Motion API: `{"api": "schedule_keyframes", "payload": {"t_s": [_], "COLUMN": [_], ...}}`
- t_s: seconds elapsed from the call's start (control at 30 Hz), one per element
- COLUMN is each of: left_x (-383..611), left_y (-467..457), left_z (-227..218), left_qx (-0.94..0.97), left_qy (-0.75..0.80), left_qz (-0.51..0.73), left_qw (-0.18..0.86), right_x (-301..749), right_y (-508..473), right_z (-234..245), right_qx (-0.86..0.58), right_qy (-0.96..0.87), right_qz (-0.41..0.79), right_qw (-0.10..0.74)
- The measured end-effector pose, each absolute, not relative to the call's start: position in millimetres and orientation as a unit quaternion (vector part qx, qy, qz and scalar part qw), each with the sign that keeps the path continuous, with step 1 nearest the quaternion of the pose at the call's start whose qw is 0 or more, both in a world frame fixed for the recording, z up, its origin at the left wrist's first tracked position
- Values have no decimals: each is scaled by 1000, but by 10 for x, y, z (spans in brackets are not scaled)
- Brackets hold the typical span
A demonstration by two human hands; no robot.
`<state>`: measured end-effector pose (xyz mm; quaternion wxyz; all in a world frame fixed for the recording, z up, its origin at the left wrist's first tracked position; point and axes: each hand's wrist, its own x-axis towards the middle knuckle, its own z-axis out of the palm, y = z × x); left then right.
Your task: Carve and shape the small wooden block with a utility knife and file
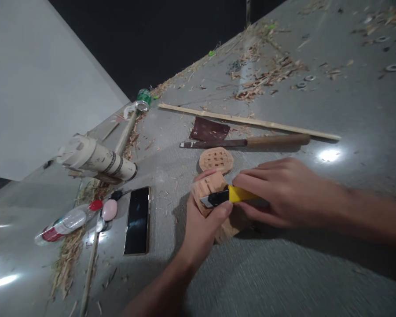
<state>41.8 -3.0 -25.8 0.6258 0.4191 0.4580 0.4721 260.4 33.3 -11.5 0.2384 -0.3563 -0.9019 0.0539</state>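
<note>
My right hand (277,193) grips the yellow handle of a utility knife (239,194), its blade pointing left. The blade lies over a carved wooden piece (214,182) with notches cut in its face. My left hand (201,233) is closed around that piece, its thumb up against the knife's black front end. Below the knife a wooden block (231,224) shows, partly hidden by my hands. Just beyond, a round wooden disc (217,159) with a woven lattice pattern lies flat.
A wood-handled file (244,141), dark sandpaper (209,128) and a long wooden strip (251,121) lie beyond. To the left are a phone (137,220), a plastic bottle (69,221), a white cylinder (99,156) and a green can (143,100). Wood shavings (270,79) litter the surface.
</note>
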Motion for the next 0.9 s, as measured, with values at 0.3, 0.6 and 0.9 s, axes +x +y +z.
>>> {"api": "schedule_keyframes", "payload": {"t_s": [0.3, 0.6, 0.9], "left_x": [421, 464, 438], "left_y": [-25, -44, -45], "left_z": [-200, -252, -213], "left_qx": [419, 421, 416], "left_qy": [485, 469, 472], "left_qz": [451, 492, 481], "left_qw": [621, 601, 611], "right_x": [2623, 2559, 2595], "right_y": [342, 259, 302], "right_z": [-3, -81, -61], "right_qx": [-366, -408, -328], "right_qy": [-906, -881, -912], "right_qz": [26, 44, 51], "right_qw": [209, 235, 241]}}
